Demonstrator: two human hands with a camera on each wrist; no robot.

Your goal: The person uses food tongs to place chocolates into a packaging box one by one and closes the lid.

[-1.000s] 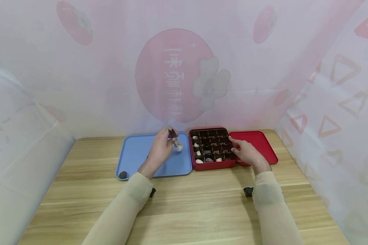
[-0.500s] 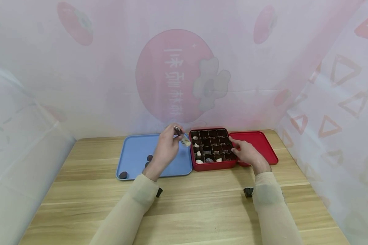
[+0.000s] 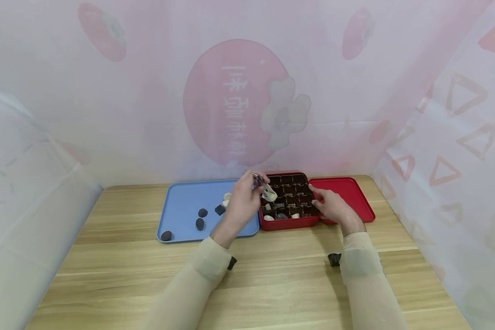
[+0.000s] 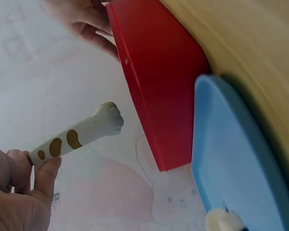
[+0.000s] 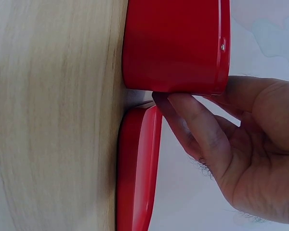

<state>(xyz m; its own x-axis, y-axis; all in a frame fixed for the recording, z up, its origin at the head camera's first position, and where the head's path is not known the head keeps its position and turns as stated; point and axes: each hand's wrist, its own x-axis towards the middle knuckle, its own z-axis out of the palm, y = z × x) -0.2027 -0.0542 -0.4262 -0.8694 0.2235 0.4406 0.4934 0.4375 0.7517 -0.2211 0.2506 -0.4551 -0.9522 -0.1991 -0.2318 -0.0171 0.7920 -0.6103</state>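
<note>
The left hand [image 3: 241,201] pinches a paw tool [image 4: 77,138]. Work seems part done: dark and pale pieces [image 3: 200,223] lie on the tray [image 3: 181,201], while the box [image 3: 290,224] beneath the tool holds some at left and front. The right hand [image 3: 334,205], thumb and forefinger apart, touches its right wall, beside the lid [image 3: 356,197]. Backdrop characters [image 3: 233,104] are unreadable.

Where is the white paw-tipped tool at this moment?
In the head view, the paw-tipped tool is pinched in the left hand, above the red box's left part.
</note>
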